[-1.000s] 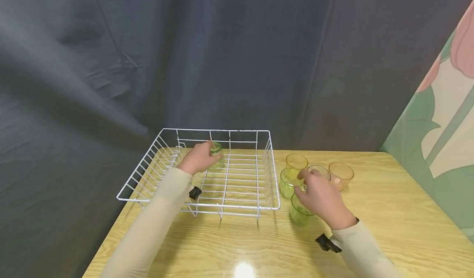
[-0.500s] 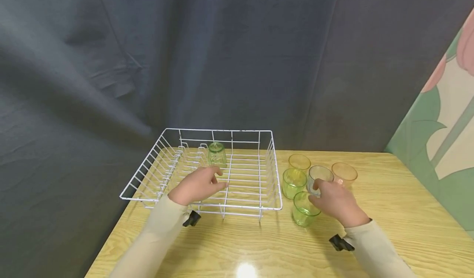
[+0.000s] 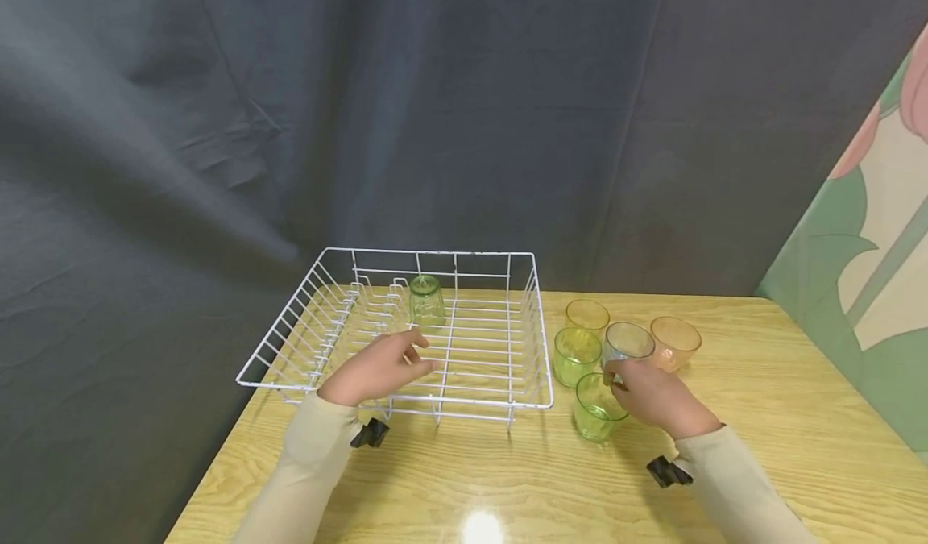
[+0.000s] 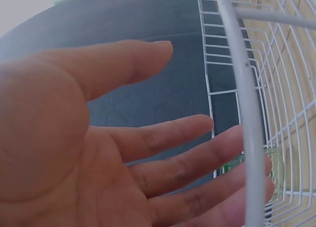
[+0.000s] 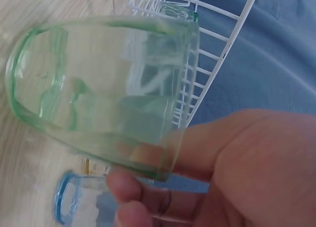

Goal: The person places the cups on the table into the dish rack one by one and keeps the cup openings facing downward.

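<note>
My right hand (image 3: 656, 399) pinches the rim of a green drinking glass (image 3: 596, 421), which stands upright on the table at the right of the rack. In the right wrist view the thumb shows through the glass wall, and curled fingers (image 5: 128, 185) lie at the outside. The left hand (image 3: 377, 367) holds nothing, over the front of the white wire dish rack (image 3: 474, 401). Its fingers are relaxed and spread in the left wrist view. Inside the rack, toward the back, a green glass (image 3: 428, 306) stands upside down.
Close behind the gripped glass stand a yellow-green glass (image 3: 577, 359), a clear bluish glass (image 3: 629, 339), an amber glass (image 3: 588, 315) and an orange glass (image 3: 676, 342). A dark curtain (image 3: 464, 109) hangs behind the wooden table (image 3: 435, 479).
My left hand has let go of the upside-down glass in the rack and drawn back toward the front. The right hand has moved down to the front green glass's rim.
</note>
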`<state>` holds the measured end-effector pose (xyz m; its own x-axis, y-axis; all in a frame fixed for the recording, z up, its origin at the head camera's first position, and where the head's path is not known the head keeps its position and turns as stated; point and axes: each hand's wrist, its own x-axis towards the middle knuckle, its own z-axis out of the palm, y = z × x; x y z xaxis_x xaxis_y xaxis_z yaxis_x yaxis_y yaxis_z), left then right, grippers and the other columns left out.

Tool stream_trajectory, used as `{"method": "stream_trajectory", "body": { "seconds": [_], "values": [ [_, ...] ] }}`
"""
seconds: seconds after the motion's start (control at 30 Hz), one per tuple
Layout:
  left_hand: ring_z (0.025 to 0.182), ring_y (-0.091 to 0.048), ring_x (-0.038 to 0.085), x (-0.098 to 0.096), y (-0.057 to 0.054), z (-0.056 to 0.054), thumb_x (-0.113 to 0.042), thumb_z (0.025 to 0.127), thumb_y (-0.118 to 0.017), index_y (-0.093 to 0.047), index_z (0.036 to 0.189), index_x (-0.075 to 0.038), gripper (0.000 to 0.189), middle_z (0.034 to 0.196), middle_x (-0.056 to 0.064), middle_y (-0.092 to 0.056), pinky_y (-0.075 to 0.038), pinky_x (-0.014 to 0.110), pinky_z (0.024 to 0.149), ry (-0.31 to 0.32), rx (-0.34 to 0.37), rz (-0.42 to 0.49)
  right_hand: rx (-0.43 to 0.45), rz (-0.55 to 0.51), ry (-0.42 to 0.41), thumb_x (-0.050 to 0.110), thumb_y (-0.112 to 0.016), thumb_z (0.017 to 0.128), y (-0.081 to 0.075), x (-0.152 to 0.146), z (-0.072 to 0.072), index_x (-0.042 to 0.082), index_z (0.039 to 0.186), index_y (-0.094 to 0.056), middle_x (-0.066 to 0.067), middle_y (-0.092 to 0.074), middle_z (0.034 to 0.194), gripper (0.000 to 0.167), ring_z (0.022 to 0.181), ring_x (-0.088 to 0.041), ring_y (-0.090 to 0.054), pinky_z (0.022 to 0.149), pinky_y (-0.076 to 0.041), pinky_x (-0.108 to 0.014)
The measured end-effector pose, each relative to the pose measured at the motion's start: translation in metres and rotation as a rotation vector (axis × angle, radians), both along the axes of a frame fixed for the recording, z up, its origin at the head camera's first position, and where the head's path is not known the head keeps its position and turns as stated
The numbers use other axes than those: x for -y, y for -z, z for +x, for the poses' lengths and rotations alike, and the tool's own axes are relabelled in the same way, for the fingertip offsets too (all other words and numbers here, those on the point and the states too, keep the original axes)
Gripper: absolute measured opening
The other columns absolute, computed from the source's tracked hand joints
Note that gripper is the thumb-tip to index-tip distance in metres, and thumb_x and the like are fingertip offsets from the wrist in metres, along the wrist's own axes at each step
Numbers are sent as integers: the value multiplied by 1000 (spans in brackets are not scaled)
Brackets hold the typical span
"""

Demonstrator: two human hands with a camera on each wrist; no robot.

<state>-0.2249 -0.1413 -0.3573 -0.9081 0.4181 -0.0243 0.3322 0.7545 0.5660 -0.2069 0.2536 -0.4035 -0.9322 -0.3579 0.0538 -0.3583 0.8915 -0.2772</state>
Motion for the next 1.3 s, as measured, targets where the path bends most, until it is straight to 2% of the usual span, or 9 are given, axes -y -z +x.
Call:
{"method": "stream_trajectory", "body": {
  "seconds": [0.13,0.23,0.43,0.67,0.77,0.9,1.13,1.23,1.3],
  "values": [
    [91,-67,19,1,4,0,-36,97,-64,-60,128,-6,43,103,8,-71,-55,40,82,2,0,24,-12,-17,-39,0,-62,90,2,-2,-3,3,96,-68,-7,-69,89,9,74,-12,-58,63,-52,-35],
    [90,-67,18,0,6,0,-36,97,-63,-57,132,-5,47,103,8,-70,-54,41,82,-3,18,38,13,-39,-48,-1,-63,89,2,-5,-3,0,100,-68,-11,-69,94,12,77,-17,-62,66,-53,-38],
    [87,-66,17,-3,7,3,-35,98,-63,-55,136,-6,49,104,9,-69,-54,42,81,-19,44,40,89,-75,-46,-3,-64,89,3,-7,-1,-4,107,-67,-17,-69,101,18,84,-26,-66,69,-55,-41],
    [87,-65,17,-7,9,4,-34,97,-63,-54,137,-5,50,104,8,-69,-53,41,80,-24,65,46,85,-72,-22,-5,-63,89,4,-6,0,-2,104,-68,-16,-70,100,16,88,-28,-67,70,-56,-41],
    [90,-65,17,-8,11,5,-37,97,-63,-55,137,-7,51,105,7,-68,-53,41,82,-30,73,38,86,-75,-23,-4,-62,90,3,-5,0,-3,106,-67,-16,-70,99,17,83,-23,-65,67,-53,-38],
    [96,-65,21,-9,13,5,-38,97,-63,-56,136,-7,50,110,8,-68,-53,43,84,-27,59,38,76,-78,-21,-1,-59,92,-1,-6,1,-4,110,-66,-11,-70,94,20,70,-14,-54,63,-47,-33],
    [106,-64,27,-14,14,5,-37,98,-62,-57,135,-5,49,118,16,-67,-52,46,89,-1,28,46,23,-115,-28,3,-59,94,-8,-6,1,-5,112,-65,-6,-66,86,21,65,-13,-50,60,-45,-32],
    [108,-64,29,-16,13,6,-36,98,-61,-58,134,-4,48,120,17,-66,-52,47,91,-8,15,40,9,-124,-17,4,-57,95,-13,-4,2,-5,115,-65,-1,-61,77,23,59,-11,-46,56,-41,-30],
    [106,-64,28,-17,12,8,-38,99,-60,-59,132,-5,47,119,16,-67,-52,47,89,-39,4,30,-10,-117,-8,4,-56,95,-16,-3,4,-4,116,-65,2,-54,69,24,55,-9,-42,53,-38,-28]
  ]
}}
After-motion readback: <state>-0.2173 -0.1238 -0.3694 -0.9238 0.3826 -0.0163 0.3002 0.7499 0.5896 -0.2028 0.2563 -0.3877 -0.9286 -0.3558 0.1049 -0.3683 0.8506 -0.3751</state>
